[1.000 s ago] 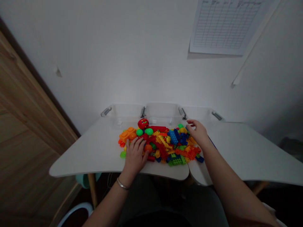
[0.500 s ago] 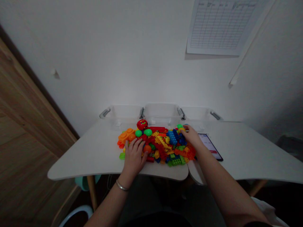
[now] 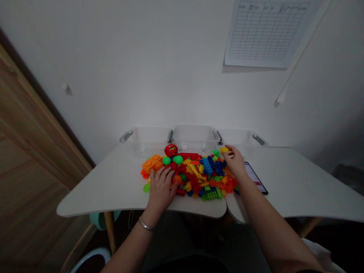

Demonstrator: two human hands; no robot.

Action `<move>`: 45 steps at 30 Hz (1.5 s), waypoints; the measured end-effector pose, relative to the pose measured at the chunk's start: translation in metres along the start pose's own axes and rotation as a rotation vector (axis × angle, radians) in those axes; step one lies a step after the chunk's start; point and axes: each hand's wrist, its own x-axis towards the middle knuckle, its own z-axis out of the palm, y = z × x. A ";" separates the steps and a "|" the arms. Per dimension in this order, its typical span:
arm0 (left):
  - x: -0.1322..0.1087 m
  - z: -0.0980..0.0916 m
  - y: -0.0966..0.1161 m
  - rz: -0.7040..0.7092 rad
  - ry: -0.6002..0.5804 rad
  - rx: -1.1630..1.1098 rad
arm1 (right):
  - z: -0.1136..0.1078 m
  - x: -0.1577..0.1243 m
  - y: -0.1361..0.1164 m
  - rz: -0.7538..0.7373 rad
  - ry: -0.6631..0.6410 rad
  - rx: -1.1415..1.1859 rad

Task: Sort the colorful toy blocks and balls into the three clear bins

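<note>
A heap of bright plastic building bricks lies on the white table. My left hand rests flat on the heap's left side, fingers spread, next to an orange ball-like piece. My right hand is at the heap's far right corner, fingertips pinched on a small yellow piece lifted just above the bricks. A red round toy and two green balls sit at the heap's far edge.
Three clear plastic bins stand in a row against the wall behind the heap. A phone with a lit screen lies right of my right wrist. A wooden door is at left; a printed chart hangs on the wall.
My right hand dipped into the far right of the heap and has come up a little with a yellow piece in its fingertips. The left hand has stayed put.
</note>
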 end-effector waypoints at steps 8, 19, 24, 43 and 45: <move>0.001 0.000 0.000 0.001 0.008 -0.015 | -0.031 0.058 0.000 -0.024 0.228 -0.020; 0.000 0.003 -0.002 0.005 0.026 -0.037 | -0.017 0.070 0.004 0.169 -0.065 -0.513; -0.001 0.002 -0.003 0.012 0.021 -0.028 | -0.018 0.068 0.001 0.144 -0.165 -0.691; -0.001 0.002 -0.002 0.001 0.028 -0.029 | -0.019 0.058 0.006 -0.084 0.114 -0.327; -0.001 0.002 -0.002 0.000 0.025 -0.031 | -0.014 0.051 -0.004 -0.134 0.280 -0.197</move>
